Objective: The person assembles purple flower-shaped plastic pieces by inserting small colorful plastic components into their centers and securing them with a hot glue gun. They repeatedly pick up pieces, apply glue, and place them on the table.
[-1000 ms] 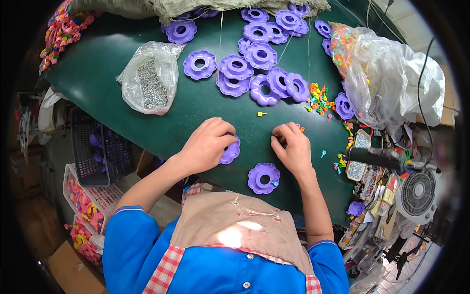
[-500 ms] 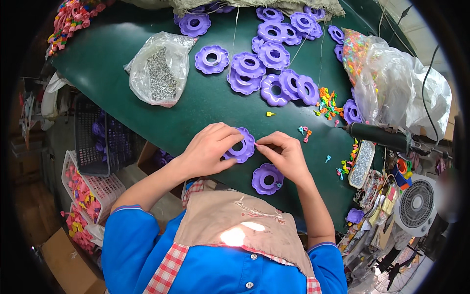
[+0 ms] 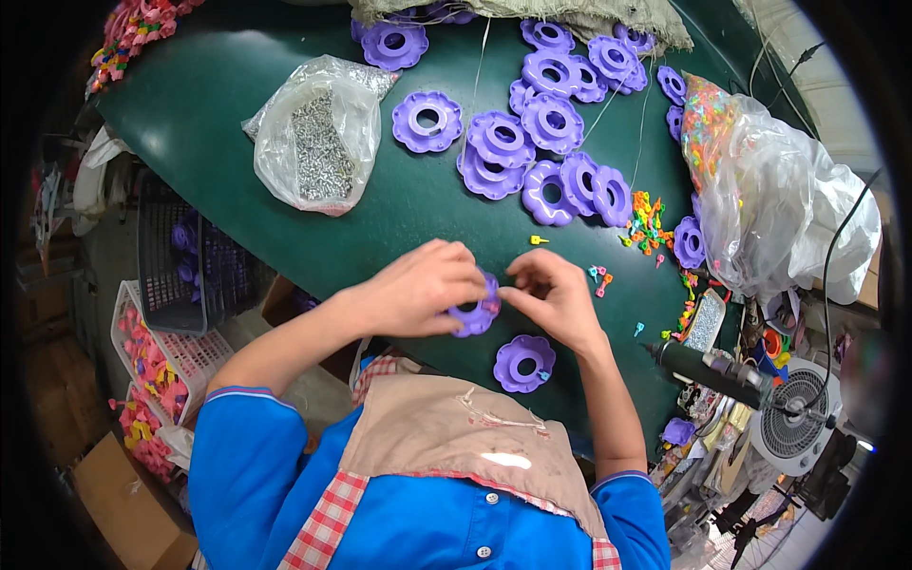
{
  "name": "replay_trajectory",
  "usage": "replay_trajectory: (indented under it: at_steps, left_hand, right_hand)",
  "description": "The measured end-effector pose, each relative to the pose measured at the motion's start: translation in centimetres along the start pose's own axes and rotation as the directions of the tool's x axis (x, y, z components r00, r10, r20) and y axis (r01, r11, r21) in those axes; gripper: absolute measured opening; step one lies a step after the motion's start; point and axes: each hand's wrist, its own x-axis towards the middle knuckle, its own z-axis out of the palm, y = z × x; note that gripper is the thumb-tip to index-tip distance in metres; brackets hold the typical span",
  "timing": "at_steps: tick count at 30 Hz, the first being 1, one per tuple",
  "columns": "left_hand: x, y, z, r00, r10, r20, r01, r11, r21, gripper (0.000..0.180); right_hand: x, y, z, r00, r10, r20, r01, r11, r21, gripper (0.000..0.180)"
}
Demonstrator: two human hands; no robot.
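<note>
A purple flower-shaped ring (image 3: 474, 321) is held over the table edge by my left hand (image 3: 423, 290), whose fingers cover its left side. On the ring's right side a small pink piece shows, slightly blurred. My right hand (image 3: 553, 296) is beside that side, thumb tip at the rim and forefinger raised apart from it; I see nothing between them. Just below, a second purple ring (image 3: 524, 364) lies on the table with a small blue-green piece at its right edge. Beyond my hands lie a yellow piece (image 3: 539, 240) and a few loose coloured pieces (image 3: 601, 278).
Several purple rings (image 3: 553, 123) lie across the far green table (image 3: 218, 114). A clear bag of small metal parts (image 3: 323, 152) stands left. Right are a bag of coloured pieces (image 3: 731, 171), a tray of metal parts (image 3: 705, 321), a hanging dark cylindrical tool (image 3: 708, 370) and a fan (image 3: 796, 408).
My right thumb and forefinger have parted from their pinch on the small pink piece, which now shows at the ring. The ring has tilted in my left hand. The hanging tool has swung nearer.
</note>
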Motion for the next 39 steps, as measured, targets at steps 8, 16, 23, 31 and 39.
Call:
replay_trajectory:
  at_steps: [8, 16, 23, 31, 39]
  left_hand:
    - [10.1, -5.5, -3.9, 0.838, -0.130, -0.529, 0.315, 0.909, 0.275, 0.034]
    - [9.4, -6.3, -5.3, 0.917, -0.108, -0.383, 0.227, 0.933, 0.279, 0.041]
    - [-1.6, -1.3, -5.1, 0.982, -0.167, -0.087, 0.177, 0.976, 0.128, 0.052]
    - [-3.8, -0.2, -3.0, 0.853, -0.369, -0.368, 0.472, 0.847, 0.245, 0.054]
    - [-4.3, -1.4, -6.3, 0.953, -0.260, -0.157, 0.283, 0.947, 0.151, 0.054]
  right_hand:
    - [2.8, 0.7, -0.5, 0.952, -0.196, -0.234, 0.053, 0.861, -0.506, 0.015]
    - [0.7, 1.1, -1.7, 0.981, 0.163, -0.108, -0.103, 0.901, 0.422, 0.017]
    - [2.6, 0.6, 0.0, 0.984, 0.175, 0.044, -0.171, 0.827, 0.536, 0.018]
    - [6.1, -2.5, 4.0, 0.956, -0.293, 0.012, 0.293, 0.956, -0.001, 0.012]
    - [9.2, -2.7, 5.1, 0.766, -0.623, 0.157, 0.639, 0.713, -0.287, 0.020]
